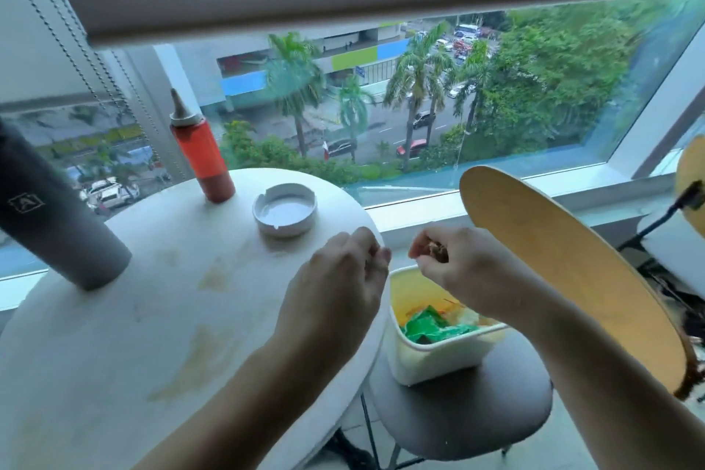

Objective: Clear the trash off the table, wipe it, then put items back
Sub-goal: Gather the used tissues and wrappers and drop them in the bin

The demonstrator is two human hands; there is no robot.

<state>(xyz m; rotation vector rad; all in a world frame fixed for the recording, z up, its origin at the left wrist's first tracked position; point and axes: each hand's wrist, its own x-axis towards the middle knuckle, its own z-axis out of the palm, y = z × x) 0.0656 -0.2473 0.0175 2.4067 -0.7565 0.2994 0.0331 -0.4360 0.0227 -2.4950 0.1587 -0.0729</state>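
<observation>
Two bare hands meet at the right rim of a round white table (114, 336), above a white bin (438, 355) that stands on the grey seat of a chair (477, 420) pushed up beside it. The right hand (457, 267) hangs over the bin with its fingers curled shut around a small wad of brownish trash (435, 250), which peeps out between thumb and forefinger. The left hand (339, 279) hovers over the table's edge, fingers bent loosely inward with the tips drawn near each other; whether it pinches anything I cannot tell. Inside the bin lie crumpled green wrappers (427, 328) and some paler scraps, against a yellowish inner wall. On the tabletop stand a red squeeze bottle (202, 156) with a grey nozzle at the far side, a white ashtray (284, 208) just right of it, and a grey tumbler (49, 210) on the left, leaning in the wide-angle view. Brownish stains (202, 355) smear the white surface between the tumbler and the left forearm. The chair's wooden back (572, 271) curves up to the right of the right arm, and beyond the table a window looks down on palms, a road and parked cars
</observation>
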